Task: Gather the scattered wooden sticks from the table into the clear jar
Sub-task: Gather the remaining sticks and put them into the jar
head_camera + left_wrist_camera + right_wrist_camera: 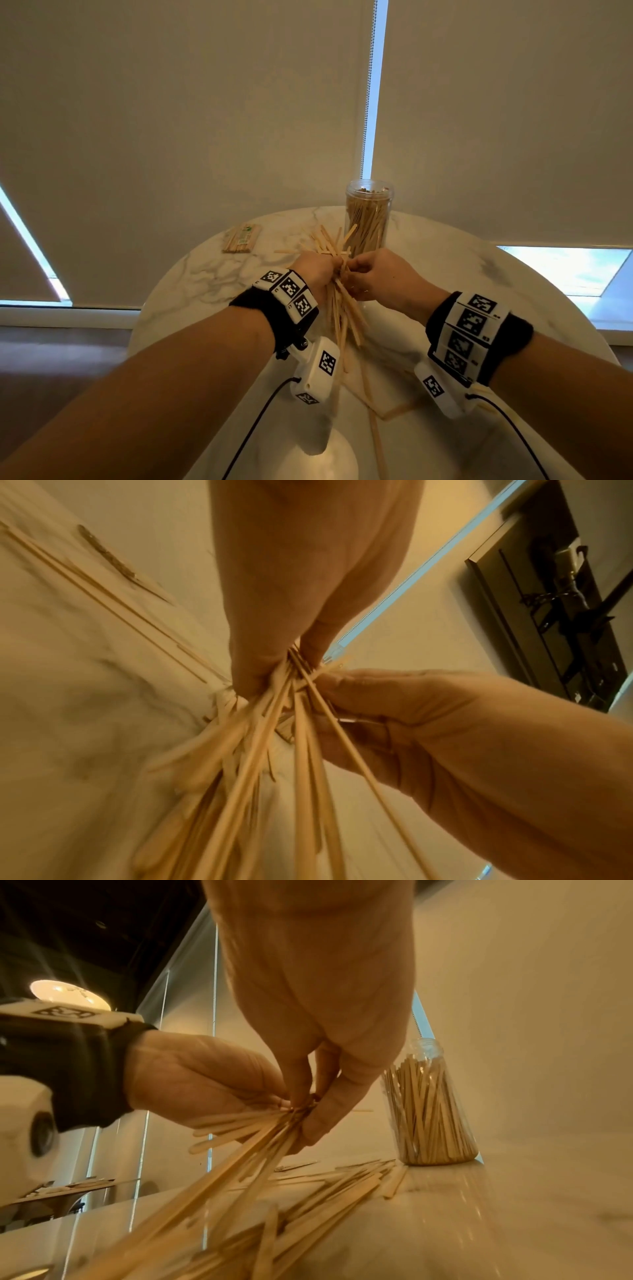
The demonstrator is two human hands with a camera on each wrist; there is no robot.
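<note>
A splayed bundle of thin wooden sticks (pixel 337 298) is held above the round marble table (pixel 191 274). My left hand (pixel 317 270) grips the bundle at its middle, and my right hand (pixel 373 274) pinches the same sticks from the other side. The bundle (pixel 274 723) fans out towards the left wrist camera. More sticks (pixel 329 1180) lie loose on the table under the hands. The clear jar (pixel 368 214) stands upright just behind the hands, open at the top and packed with sticks; it also shows as the jar (pixel 430 1104) in the right wrist view.
A wrapped pack of sticks (pixel 241 238) lies at the table's far left. A few long sticks (pixel 375 421) lie near the front edge between my forearms. Roller blinds hang close behind the table. Cables trail from both wrist cameras.
</note>
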